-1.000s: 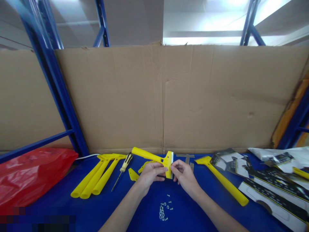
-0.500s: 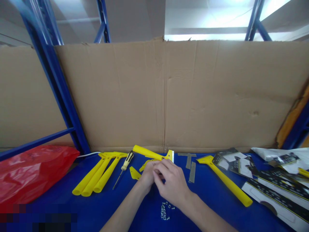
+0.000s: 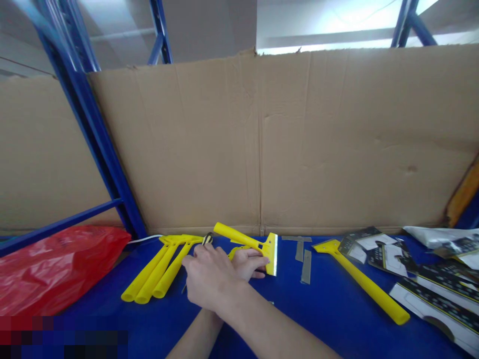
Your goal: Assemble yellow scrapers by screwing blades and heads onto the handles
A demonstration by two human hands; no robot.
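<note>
My left hand (image 3: 249, 263) is closed on a yellow scraper (image 3: 270, 255), its fingers at the wide head with the pale blade edge to the right. The scraper's handle (image 3: 235, 234) points to the upper left. Crossed over my left forearm, my right hand (image 3: 209, 274) has its fingers curled over a screwdriver (image 3: 207, 238). Only the handle's end and a bit of the shaft show around that hand. A small yellow piece (image 3: 234, 251) peeks out between the hands, mostly covered. One bit of metal hardware (image 3: 272, 302) shows beside my right forearm.
Several yellow scraper handles (image 3: 168, 274) lie at left, near a red plastic bag (image 3: 67, 264). Grey blades (image 3: 306, 267) and another yellow scraper (image 3: 366, 284) lie at right, beside printed card packaging (image 3: 430, 304). A cardboard wall (image 3: 262, 149) stands behind the blue table (image 3: 299, 324).
My right hand has left my left hand and crossed leftward over it to the screwdriver. The right forearm now covers most of the loose nuts and screws. The view has shifted slightly.
</note>
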